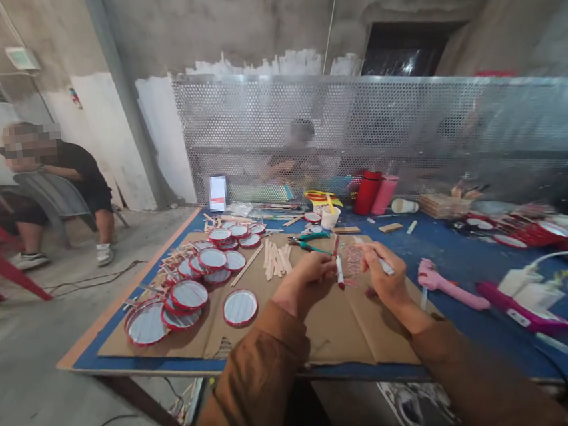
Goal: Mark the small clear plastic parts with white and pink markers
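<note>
Over the brown cardboard (326, 333), my left hand (313, 277) is closed round a thin stick, its upper part reddish. A white marker with a red end (340, 273) shows upright at those fingertips; whether the fingers grip it too is unclear. My right hand (384, 270) is closed on a white pen (386, 267), a short gap to the right. Red marks (353, 260) lie on the cardboard between the hands. Green-handled pliers (311, 237) and a pile of wooden sticks (277, 259) are beyond my left hand. Red-rimmed discs (240, 307) lie to the left.
A pink glue gun (449, 284) and a purple power strip (522, 310) are on the right. Red bottle (367, 193), paper cup (331, 218) and phone (218, 192) stand near the perforated screen (254, 109). A person (73, 163) sits at far left.
</note>
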`<move>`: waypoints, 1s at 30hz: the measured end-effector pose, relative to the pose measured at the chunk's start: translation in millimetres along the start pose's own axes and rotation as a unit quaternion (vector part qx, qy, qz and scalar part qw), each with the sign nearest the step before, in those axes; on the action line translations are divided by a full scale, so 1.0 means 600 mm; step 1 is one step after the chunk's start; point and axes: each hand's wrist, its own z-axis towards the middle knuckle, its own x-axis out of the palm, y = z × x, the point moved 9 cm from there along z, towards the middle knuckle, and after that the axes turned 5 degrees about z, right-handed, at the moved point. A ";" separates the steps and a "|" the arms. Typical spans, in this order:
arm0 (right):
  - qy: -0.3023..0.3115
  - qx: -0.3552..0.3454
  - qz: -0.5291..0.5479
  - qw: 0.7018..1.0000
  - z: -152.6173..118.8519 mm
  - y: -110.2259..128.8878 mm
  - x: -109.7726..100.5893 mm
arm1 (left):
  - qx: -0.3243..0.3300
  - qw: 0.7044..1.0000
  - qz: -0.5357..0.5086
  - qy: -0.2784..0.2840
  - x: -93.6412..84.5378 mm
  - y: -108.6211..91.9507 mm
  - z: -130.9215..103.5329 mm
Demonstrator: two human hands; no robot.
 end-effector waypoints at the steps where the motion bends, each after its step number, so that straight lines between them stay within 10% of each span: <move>1: 0.005 0.003 0.000 1.000 -0.002 -0.001 0.002 | -0.003 1.000 -0.003 0.000 0.000 -0.001 -0.002; 16: 0.095 -0.074 -0.069 0.990 -0.020 0.007 0.044 | 0.013 0.998 0.002 -0.057 -0.013 -0.061 -0.054; 30: 0.098 -0.104 -0.068 0.987 -0.020 0.018 0.048 | 0.035 0.998 0.020 -0.048 -0.010 -0.017 -0.016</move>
